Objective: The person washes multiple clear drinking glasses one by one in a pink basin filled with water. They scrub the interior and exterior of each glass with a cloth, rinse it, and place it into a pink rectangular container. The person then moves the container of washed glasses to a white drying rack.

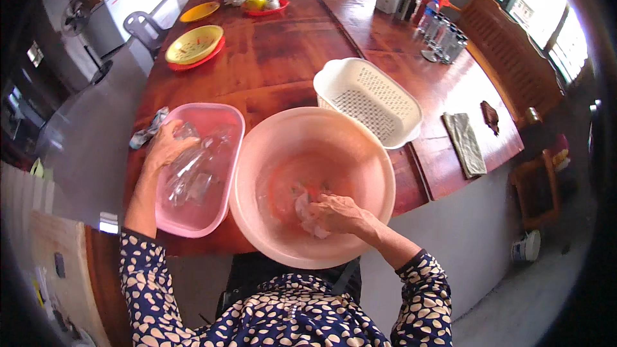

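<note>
In the pink rectangular tub (236, 148) at left lie several clear glasses (193, 177), some overlapping. My left hand (168, 146) reaches over the tub's far left side, its fingers curled round one clear glass (187, 130). To the right stands a large peach-coloured round basin (376, 173) with a little water in it. Down inside this basin, my right hand (337, 214) is closed on a pale, crumpled cloth (305, 212); its fingertips are partly hidden. A grey, crumpled rag (149, 130) lies just beyond my left wrist, beside the tub.
Behind the basin sits a cream perforated basket (411, 112). A folded grey-green cloth (464, 144) lies at the table's right. Upside-down glasses (443, 35) stand on a rack farther back. At far left are yellow baskets (195, 45) on the wooden table (276, 45).
</note>
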Motion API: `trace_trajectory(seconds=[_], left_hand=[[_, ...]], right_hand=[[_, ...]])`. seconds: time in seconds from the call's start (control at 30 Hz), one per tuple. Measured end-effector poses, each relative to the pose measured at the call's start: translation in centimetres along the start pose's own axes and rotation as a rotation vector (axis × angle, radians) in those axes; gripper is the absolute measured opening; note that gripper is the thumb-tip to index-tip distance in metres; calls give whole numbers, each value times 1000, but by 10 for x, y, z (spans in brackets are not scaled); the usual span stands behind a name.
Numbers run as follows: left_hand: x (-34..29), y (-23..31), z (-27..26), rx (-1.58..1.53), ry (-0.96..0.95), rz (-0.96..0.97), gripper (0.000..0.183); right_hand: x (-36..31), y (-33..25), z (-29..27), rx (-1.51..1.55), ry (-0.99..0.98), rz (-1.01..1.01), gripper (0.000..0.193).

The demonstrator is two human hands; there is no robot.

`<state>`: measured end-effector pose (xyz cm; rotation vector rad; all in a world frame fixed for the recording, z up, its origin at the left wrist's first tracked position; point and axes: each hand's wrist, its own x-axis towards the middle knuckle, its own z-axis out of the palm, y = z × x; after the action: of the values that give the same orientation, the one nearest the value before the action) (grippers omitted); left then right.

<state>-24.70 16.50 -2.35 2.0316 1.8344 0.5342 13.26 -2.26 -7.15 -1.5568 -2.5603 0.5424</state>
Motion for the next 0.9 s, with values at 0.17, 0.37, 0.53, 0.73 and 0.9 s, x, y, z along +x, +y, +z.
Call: trace_trajectory(seconds=[0.17, 0.37, 0.53, 0.73, 0.9], left_hand=[[-4, 7, -5, -12, -7, -6, 81], [-26, 44, -9, 178, 295, 136, 63], [-68, 86, -12, -118, 346, 334, 42], [-150, 138, -12, -275, -16, 416, 14], [-205, 122, -15, -146, -545, 219, 25]], right_hand=[[0, 5, -40, 20, 302, 52, 23], [-21, 29, -44, -80, 291, 85, 15], [-39, 63, -63, 23, 1005, 368, 19], [-67, 124, -55, 789, 990, 794, 46], [-46, 127, -69, 1282, 705, 940, 52]])
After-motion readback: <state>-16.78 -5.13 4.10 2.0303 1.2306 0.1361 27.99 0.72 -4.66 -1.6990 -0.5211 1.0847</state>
